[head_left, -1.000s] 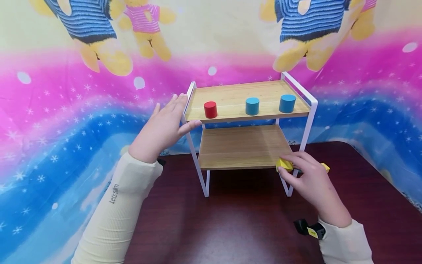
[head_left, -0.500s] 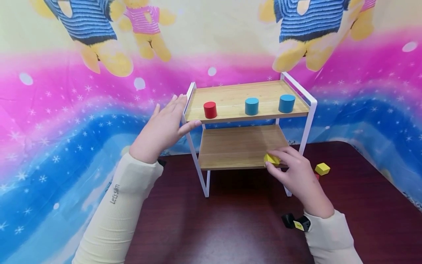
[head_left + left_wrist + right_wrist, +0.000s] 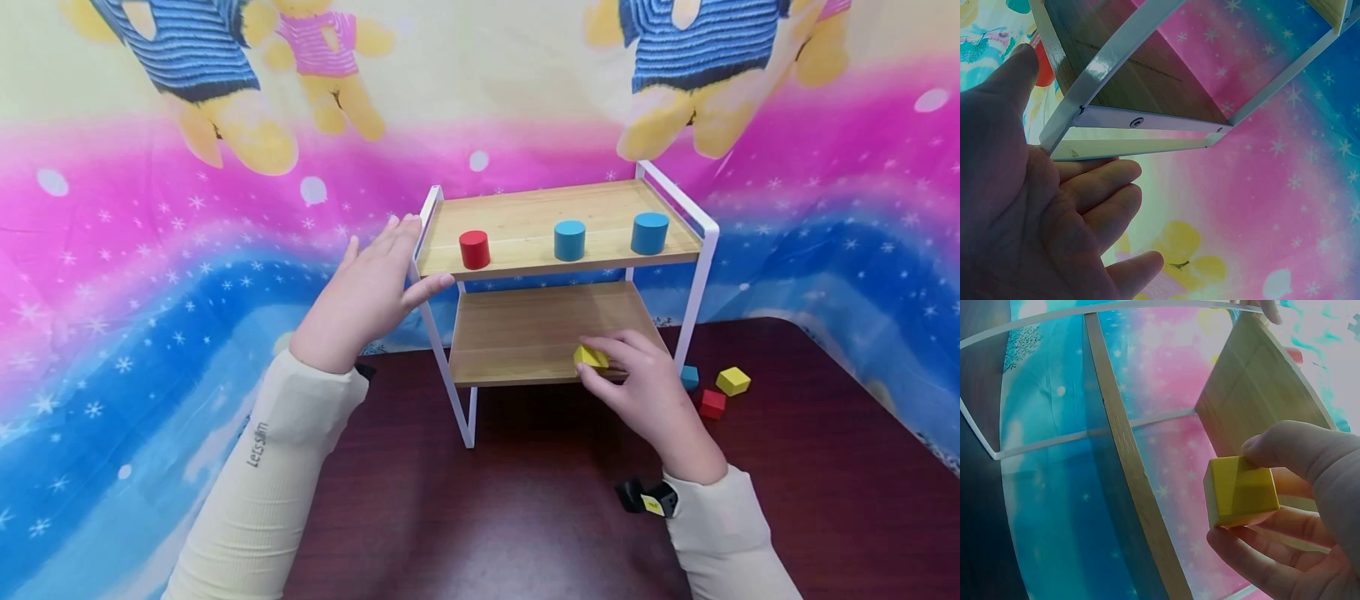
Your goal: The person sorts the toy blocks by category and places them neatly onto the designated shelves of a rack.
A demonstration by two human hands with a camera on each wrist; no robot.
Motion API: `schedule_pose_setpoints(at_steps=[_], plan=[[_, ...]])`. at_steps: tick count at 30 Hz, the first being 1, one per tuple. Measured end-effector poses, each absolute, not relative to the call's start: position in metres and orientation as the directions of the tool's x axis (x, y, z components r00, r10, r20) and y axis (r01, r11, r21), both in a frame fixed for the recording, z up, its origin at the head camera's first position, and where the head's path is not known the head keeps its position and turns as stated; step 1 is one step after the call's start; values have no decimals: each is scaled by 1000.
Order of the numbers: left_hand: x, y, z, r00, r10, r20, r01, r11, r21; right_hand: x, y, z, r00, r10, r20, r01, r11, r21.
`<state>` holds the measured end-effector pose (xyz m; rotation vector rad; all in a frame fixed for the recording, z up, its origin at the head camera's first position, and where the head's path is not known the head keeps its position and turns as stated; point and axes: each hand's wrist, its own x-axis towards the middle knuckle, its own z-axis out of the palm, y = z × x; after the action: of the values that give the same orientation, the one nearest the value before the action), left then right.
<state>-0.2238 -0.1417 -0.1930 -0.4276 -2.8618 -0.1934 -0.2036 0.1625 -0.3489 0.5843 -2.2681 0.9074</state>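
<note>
My right hand (image 3: 637, 387) pinches a yellow cube (image 3: 1242, 490) between thumb and fingers, in front of the lower shelf (image 3: 517, 333) of a two-tier rack. In the right wrist view the cube is beyond the lower board's front edge, with the upper board to the right. My left hand (image 3: 360, 292) lies with straight fingers against the rack's white left frame (image 3: 1110, 62), thumb near the top shelf's front corner. On the top shelf (image 3: 525, 207) stand a red cylinder (image 3: 474, 249) at left and two blue cylinders, one in the middle (image 3: 569, 240), one at right (image 3: 649, 233).
On the dark table (image 3: 495, 517), right of the rack, lie a second yellow cube (image 3: 733, 381), a red cube (image 3: 712, 404) and a blue block (image 3: 689, 377) partly behind the frame's leg. A printed cloth backdrop (image 3: 225, 333) hangs close behind the rack.
My right hand has carried the yellow cube leftward from the rack's right leg along the lower shelf's front, uncovering the blocks on the table. The left hand has stayed in place.
</note>
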Motion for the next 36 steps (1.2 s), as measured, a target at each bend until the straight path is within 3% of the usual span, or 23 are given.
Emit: schedule_pose_setpoints(at_steps=[36], plan=[[-223, -141, -192, -935, 258, 243, 294, 948, 125, -228, 108, -343, -733, -235, 638, -629, 591, -506]])
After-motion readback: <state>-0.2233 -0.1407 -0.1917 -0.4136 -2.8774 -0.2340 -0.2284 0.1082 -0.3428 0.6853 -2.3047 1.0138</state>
